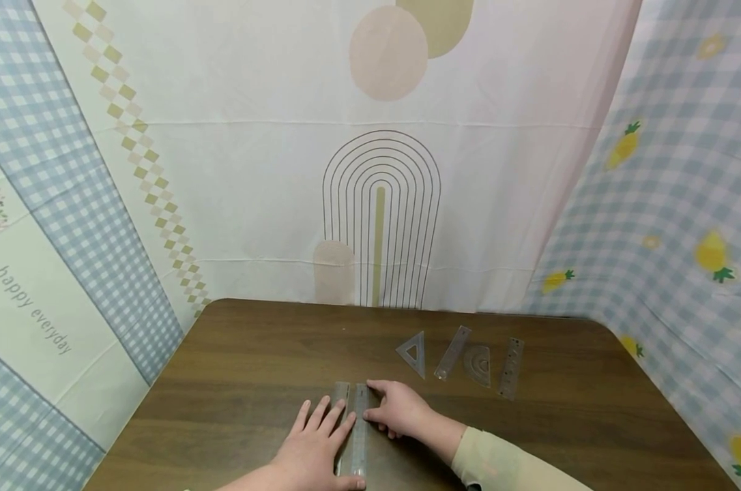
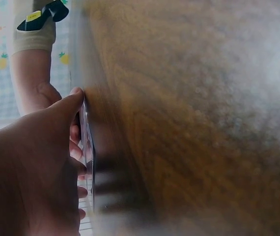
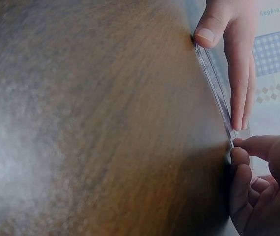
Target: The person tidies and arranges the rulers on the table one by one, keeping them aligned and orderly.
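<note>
Two clear straight rulers lie side by side on the table near its front, long edges almost parallel: a left ruler [image 1: 342,391] and a right ruler [image 1: 359,443]. My left hand [image 1: 312,443] is spread flat, with fingertips over the left ruler and the thumb at the near end of the right one. Against the outer edge of the right ruler, close to its far end, my right hand [image 1: 401,409] sets its thumb and index finger; its other fingers are tucked underneath. In the right wrist view the thin ruler edge [image 3: 213,81] runs between both hands.
Toward the back right lie a clear set square [image 1: 421,365], a short ruler [image 1: 453,352], a protractor [image 1: 484,375] and another ruler with holes [image 1: 510,368]. The brown wooden table [image 1: 223,382] meets hanging cloths at its back and sides.
</note>
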{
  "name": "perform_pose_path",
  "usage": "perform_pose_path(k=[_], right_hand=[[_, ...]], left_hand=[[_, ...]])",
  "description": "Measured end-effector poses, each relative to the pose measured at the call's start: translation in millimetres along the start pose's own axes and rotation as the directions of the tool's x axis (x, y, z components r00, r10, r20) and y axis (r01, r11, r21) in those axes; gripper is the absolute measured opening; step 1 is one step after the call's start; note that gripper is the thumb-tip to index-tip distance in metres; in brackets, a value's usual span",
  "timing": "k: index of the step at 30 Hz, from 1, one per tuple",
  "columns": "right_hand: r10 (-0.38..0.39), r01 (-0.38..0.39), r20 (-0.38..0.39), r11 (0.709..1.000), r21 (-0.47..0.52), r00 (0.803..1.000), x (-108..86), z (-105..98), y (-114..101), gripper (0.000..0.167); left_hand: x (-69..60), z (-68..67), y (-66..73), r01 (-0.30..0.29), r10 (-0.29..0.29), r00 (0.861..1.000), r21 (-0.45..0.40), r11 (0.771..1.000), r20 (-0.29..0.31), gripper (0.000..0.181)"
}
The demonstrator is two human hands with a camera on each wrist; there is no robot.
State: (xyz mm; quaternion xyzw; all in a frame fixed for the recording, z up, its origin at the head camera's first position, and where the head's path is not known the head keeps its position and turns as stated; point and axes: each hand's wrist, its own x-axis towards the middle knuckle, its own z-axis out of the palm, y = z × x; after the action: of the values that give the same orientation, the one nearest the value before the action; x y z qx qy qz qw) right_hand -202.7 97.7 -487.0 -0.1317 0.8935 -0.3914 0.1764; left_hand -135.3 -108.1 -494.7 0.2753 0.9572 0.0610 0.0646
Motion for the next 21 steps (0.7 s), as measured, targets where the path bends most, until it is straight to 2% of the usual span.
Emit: perform_pose_path(k=[11,21], right_hand=[[0.003,-0.003,0.004,0.999,0.038,1.0,-1.3,-1.2,0.3,0.066],[-0.021,0.022,-0.004,0.997,0.068,1.0,-2.8,-1.5,2.1,0.064]], left_hand=[[4.2,8.3,-7.5,-0.02,0.021,0.999,0.015,1.0,-0.046,0.102],[2.5,3.5,-3.7,-0.016,0.016,0.998,0.001,1.0,-0.056,0.1]])
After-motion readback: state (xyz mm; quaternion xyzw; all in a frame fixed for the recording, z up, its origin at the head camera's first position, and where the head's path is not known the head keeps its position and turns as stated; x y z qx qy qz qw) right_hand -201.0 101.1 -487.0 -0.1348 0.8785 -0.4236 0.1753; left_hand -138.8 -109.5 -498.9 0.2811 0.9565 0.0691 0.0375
